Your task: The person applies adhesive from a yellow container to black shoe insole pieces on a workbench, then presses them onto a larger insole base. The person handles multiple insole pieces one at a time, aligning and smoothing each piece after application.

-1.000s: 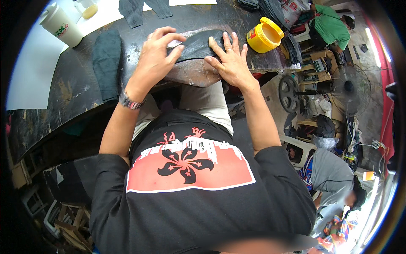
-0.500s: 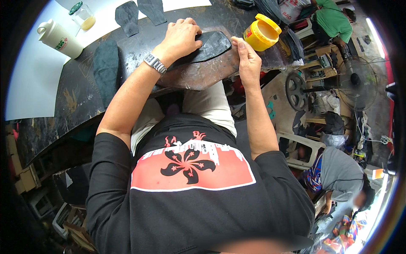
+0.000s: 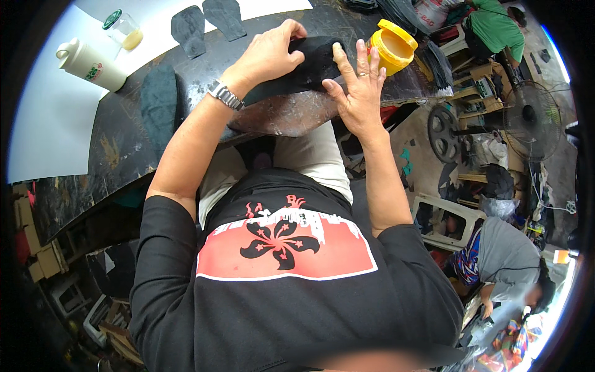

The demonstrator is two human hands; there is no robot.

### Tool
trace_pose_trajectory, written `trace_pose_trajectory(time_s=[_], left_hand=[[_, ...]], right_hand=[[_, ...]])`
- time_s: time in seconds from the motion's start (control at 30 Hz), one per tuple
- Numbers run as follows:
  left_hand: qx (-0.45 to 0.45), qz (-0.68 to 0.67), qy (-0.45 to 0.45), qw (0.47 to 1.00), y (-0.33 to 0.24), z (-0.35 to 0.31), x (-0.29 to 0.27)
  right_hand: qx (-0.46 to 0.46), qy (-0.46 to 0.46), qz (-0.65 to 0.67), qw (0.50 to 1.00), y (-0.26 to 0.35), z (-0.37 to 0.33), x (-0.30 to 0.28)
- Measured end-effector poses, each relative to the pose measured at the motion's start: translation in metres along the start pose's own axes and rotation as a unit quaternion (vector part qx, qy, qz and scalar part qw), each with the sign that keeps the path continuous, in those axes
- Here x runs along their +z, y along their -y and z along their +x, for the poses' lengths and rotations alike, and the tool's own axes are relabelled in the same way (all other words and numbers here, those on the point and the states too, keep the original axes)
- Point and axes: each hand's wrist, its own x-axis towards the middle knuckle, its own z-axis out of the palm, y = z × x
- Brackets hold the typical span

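A dark, matte, sole-shaped piece (image 3: 313, 62) lies over a brown, worn board (image 3: 282, 115) at the table's near edge. My left hand (image 3: 269, 54), with a metal watch at the wrist, is curled over the piece's left end, thumb and fingers about its edge. At the other end my right hand (image 3: 359, 93) has its fingers spread, its index fingertip touching the piece's edge. Just beyond those fingers stands an open yellow tub (image 3: 392, 53) of pale paste, its lid tipped back. The underside of the piece is hidden.
Another dark cut piece (image 3: 159, 99) lies left on the black table (image 3: 114, 133), with two smaller ones (image 3: 188, 32) farther back. A white tumbler (image 3: 90, 65) and a glass jar (image 3: 124, 30) stand far left. A fan (image 3: 530, 115) and two other people are at right.
The glossy upper face of the dark piece has given way to a matte one. My right hand has gone from a pinch at its tip to spread fingers.
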Motion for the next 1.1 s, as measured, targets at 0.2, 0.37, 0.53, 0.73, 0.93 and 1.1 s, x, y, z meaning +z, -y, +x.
trace_pose_trajectory(time_s=[0.2, 0.37, 0.53, 0.73, 0.93, 1.1], left_hand=[[0.021, -0.122, 0.009, 0.992, -0.012, 0.010, -0.021], [0.038, -0.163, 0.012, 0.986, -0.017, 0.022, -0.033], [-0.049, -0.197, -0.046, 0.978, 0.008, 0.043, -0.038], [-0.205, -0.328, -0.156, 0.909, 0.075, 0.085, -0.031], [-0.286, -0.218, -0.221, 0.907, 0.160, 0.132, -0.013], [-0.271, -0.145, -0.249, 0.919, 0.184, 0.147, -0.004]], right_hand=[[-0.011, -0.014, 0.110, 0.994, 0.004, 0.011, -0.013], [0.025, -0.049, 0.355, 0.933, 0.013, 0.025, -0.017], [0.130, -0.122, 0.527, 0.831, 0.018, 0.032, -0.011], [0.163, -0.143, 0.416, 0.883, 0.013, 0.024, 0.017], [0.098, -0.123, 0.321, 0.934, 0.014, 0.017, 0.029], [0.117, -0.105, 0.346, 0.925, 0.015, 0.019, 0.023]])
